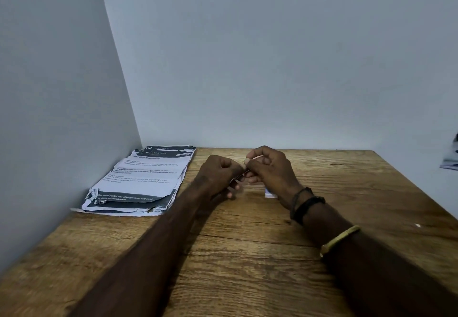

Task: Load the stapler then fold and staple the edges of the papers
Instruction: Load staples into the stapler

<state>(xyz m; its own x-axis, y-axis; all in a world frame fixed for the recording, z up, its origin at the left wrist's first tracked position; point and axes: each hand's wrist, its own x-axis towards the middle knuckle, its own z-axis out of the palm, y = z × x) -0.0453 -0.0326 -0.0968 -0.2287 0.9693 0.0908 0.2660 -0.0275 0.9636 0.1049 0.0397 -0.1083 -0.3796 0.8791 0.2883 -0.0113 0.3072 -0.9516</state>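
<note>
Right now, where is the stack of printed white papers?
In the head view, the stack of printed white papers lies at the far left of the brown wooden table, against the left wall, just left of the left hand.

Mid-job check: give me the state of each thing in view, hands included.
left hand: grips a small thing, mostly hidden.
right hand: pinches a thin strip, close against the left hand.
papers: stacked flat by the left wall, edges ragged, no fold visible.
small white box: on the table behind the right wrist; open or closed, hidden.
</note>
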